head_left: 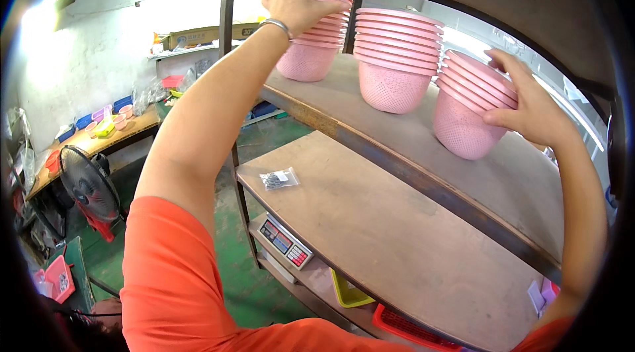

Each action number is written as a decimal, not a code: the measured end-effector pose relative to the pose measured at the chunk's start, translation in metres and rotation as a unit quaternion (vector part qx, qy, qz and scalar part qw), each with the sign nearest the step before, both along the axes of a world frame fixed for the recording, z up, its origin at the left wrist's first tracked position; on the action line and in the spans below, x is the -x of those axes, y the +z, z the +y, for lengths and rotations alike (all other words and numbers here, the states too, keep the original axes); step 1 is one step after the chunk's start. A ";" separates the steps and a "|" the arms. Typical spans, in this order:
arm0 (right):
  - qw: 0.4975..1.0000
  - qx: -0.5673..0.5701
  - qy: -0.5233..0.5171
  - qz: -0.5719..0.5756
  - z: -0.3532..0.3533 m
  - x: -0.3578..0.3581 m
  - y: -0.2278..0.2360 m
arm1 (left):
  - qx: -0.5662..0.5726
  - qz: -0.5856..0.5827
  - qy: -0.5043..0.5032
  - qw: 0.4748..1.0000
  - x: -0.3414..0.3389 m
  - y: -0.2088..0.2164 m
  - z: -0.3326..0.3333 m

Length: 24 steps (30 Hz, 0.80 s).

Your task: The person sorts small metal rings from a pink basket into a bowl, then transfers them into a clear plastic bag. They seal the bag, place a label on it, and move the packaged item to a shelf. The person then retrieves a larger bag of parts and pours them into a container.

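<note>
Three stacks of pink mesh plastic baskets stand on the upper shelf. Beside the left stack point(311, 61), my left hand point(297, 1) is raised with its fingers spread upward. Its thumb lies across the front of the stacked rims, and a metal bangle circles the wrist. The middle stack point(397, 64) is apart from both hands. My right hand point(529, 97) grips the tilted right stack point(466, 114), fingers at the upper rim and thumb against the side lower down. Part of the left stack is hidden by my left hand.
A small clear bag point(279, 179) lies on the middle shelf point(370, 206). Below are a digital scale point(286, 241), a yellow tray point(349, 291) and a red basket point(410, 332). A dark metal post point(228, 8) rises beside my left arm. A floor fan point(87, 183) stands left, near a cluttered wooden table point(135, 128).
</note>
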State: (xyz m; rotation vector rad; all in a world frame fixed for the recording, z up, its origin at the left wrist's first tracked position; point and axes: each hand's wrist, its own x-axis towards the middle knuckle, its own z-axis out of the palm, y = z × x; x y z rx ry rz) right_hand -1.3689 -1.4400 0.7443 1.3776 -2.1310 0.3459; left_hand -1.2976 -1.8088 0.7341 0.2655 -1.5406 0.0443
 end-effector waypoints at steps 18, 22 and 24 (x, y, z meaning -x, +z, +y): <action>0.972 -0.035 0.034 0.231 -0.036 0.009 -0.008 | 0.020 -0.186 0.074 0.980 -0.020 0.021 -0.013; 0.974 -0.045 -0.006 0.222 -0.026 0.025 -0.009 | 0.011 -0.140 -0.026 0.990 -0.015 0.009 -0.029; 0.992 -0.064 0.009 0.109 -0.023 0.029 -0.004 | 0.018 -0.055 -0.044 0.997 -0.014 -0.006 -0.035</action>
